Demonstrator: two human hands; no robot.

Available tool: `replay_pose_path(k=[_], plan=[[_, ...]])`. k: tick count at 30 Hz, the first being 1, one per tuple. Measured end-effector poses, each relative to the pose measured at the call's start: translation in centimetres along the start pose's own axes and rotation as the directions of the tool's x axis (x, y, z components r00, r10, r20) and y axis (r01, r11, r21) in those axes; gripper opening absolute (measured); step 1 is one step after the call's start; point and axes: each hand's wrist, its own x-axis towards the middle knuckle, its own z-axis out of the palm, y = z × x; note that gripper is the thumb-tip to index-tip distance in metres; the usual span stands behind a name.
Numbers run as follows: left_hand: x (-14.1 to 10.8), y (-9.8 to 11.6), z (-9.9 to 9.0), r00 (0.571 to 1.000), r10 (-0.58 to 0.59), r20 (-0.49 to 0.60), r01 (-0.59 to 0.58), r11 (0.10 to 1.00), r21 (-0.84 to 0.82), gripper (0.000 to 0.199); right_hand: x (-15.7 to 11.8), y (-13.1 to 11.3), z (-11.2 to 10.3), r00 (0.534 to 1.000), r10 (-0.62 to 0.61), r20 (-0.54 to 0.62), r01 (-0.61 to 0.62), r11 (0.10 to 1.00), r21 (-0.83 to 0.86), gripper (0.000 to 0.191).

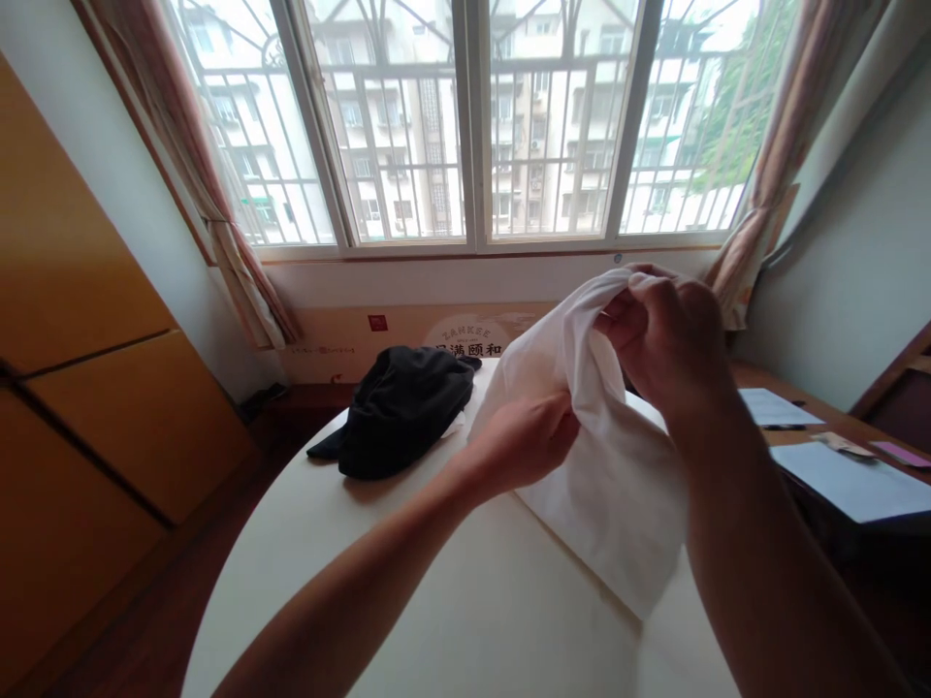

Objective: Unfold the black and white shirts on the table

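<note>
A white cloth [618, 504], perhaps a garment, hangs between my hands above the round table; its exact kind I cannot make out. My left hand [528, 438] is closed on a fold near its middle. Higher and to the right, my right hand [658, 325] pinches the cloth's upper edge. The lower part of the fabric drapes down to the tabletop. Left of the cloth lies a crumpled black garment [407, 412] on the table, with a bit of white fabric showing beside it.
The white round table [305, 582] fills the lower middle. A printed cardboard box [378, 330] stands behind it under the window. On the right, a brown desk [756, 376] bears papers [858, 475] and a pen. A wooden cabinet [94, 339] stands at left.
</note>
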Motion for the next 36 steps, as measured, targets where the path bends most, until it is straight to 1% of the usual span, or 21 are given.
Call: replay_pose_path(k=[2, 4, 6, 8, 10, 12, 14, 16, 18, 19, 21, 23, 24, 25, 26, 28, 29, 30, 31, 34, 36], plan=[[0.0, -0.8, -0.3, 0.999, 0.001, -0.053, -0.004, 0.998, -0.056, 0.030, 0.1, 0.3, -0.3, 1.000, -0.004, -0.021, 0.004, 1.000, 0.002, 0.020], [0.3, -1.5, -1.9, 0.991, -0.025, -0.129, 0.007, 0.991, -0.135, 0.033, 0.5, 0.7, -1.3, 0.998, -0.011, -0.061, 0.008, 0.999, -0.043, 0.018], [0.8, -1.8, -4.7, 0.978, -0.069, -0.198, 0.032, 0.982, -0.185, 0.034, 1.1, 1.2, -2.7, 0.993, -0.016, -0.121, 0.001, 0.992, -0.125, 0.020], [1.6, -1.6, -7.9, 0.971, -0.112, -0.212, 0.072, 0.979, -0.189, 0.035, 1.6, 1.6, -3.8, 0.981, -0.035, -0.190, -0.006, 0.977, -0.213, 0.022], [2.4, -1.0, -11.1, 0.979, -0.134, -0.151, 0.110, 0.981, -0.158, 0.034, 1.9, 1.9, -4.5, 0.967, -0.060, -0.247, -0.012, 0.960, -0.280, 0.021], [3.0, -0.2, -13.8, 0.990, -0.136, -0.044, 0.129, 0.982, -0.136, 0.036, 2.1, 2.1, -4.9, 0.957, -0.081, -0.278, -0.013, 0.947, -0.321, 0.021], [3.5, 0.2, -15.8, 0.986, -0.148, 0.082, 0.156, 0.982, -0.105, 0.040, 2.2, 2.3, -5.2, 0.954, -0.098, -0.284, -0.012, 0.931, -0.364, 0.019], [4.0, 0.1, -16.9, 0.959, -0.192, 0.209, 0.211, 0.975, -0.073, 0.042, 2.3, 2.5, -5.7, 0.954, -0.101, -0.283, -0.036, 0.896, -0.442, 0.013], [4.4, -0.2, -17.2, 0.936, -0.230, 0.267, 0.259, 0.963, -0.080, 0.041, 2.3, 2.7, -6.2, 0.964, -0.061, -0.258, -0.094, 0.831, -0.549, 0.008], [4.5, -0.4, -17.2, 0.941, -0.232, 0.245, 0.266, 0.957, -0.114, 0.041, 2.2, 2.8, -6.4, 0.973, -0.028, -0.229, -0.115, 0.802, -0.586, 0.008], [4.8, -0.6, -16.9, 0.973, -0.205, 0.108, 0.225, 0.947, -0.229, 0.042, 1.9, 2.6, -6.3, 0.993, 0.054, -0.108, -0.109, 0.790, -0.604, 0.020], [5.2, -0.5, -16.5, 0.987, -0.159, -0.028, 0.142, 0.934, -0.327, 0.040, 1.4, 2.2, -5.8, 0.982, 0.162, 0.098, -0.079, 0.821, -0.566, 0.042], [5.4, -0.3, -16.3, 0.989, -0.137, -0.056, 0.109, 0.929, -0.353, 0.040, 1.1, 2.0, -5.4, 0.947, 0.231, 0.222, -0.075, 0.835, -0.545, 0.053], [5.6, -0.2, -16.1, 0.991, -0.120, -0.053, 0.093, 0.930, -0.356, 0.039, 0.7, 2.0, -4.9, 0.886, 0.310, 0.345, -0.086, 0.840, -0.535, 0.058], [5.8, -0.2, -15.9, 0.994, -0.107, -0.028, 0.092, 0.938, -0.333, 0.038, 0.5, 2.1, -4.5, 0.806, 0.386, 0.448, -0.106, 0.839, -0.533, 0.058], [6.1, -0.7, -15.6, 0.995, -0.093, 0.030, 0.098, 0.970, -0.222, 0.036, 0.1, 2.5, -4.0, 0.651, 0.492, 0.577, -0.150, 0.830, -0.538, 0.051], [6.2, -1.1, -15.4, 0.995, -0.089, 0.038, 0.094, 0.984, -0.152, 0.036, 0.1, 2.8, -3.9, 0.612, 0.517, 0.598, -0.156, 0.821, -0.549, 0.051], [6.2, -1.7, -15.2, 0.995, -0.090, 0.031, 0.092, 0.993, -0.079, 0.036, 0.1, 3.0, -4.0, 0.617, 0.522, 0.589, -0.141, 0.810, -0.570, 0.054], [6.0, -2.3, -15.0, 0.995, -0.100, 0.010, 0.100, 0.995, -0.006, 0.035, 0.2, 3.1, -4.1, 0.659, 0.506, 0.556, -0.104, 0.794, -0.599, 0.055], [4.9, -3.8, -13.9, 0.978, -0.191, -0.085, 0.204, 0.961, 0.186, 0.035, 0.8, 2.8, -4.6, 0.845, 0.343, 0.410, 0.063, 0.698, -0.714, 0.052], [3.8, -4.1, -12.4, 0.971, -0.219, -0.097, 0.236, 0.939, 0.250, 0.039, 1.0, 2.1, -4.4, 0.919, 0.201, 0.338, 0.139, 0.638, -0.757, 0.048]])
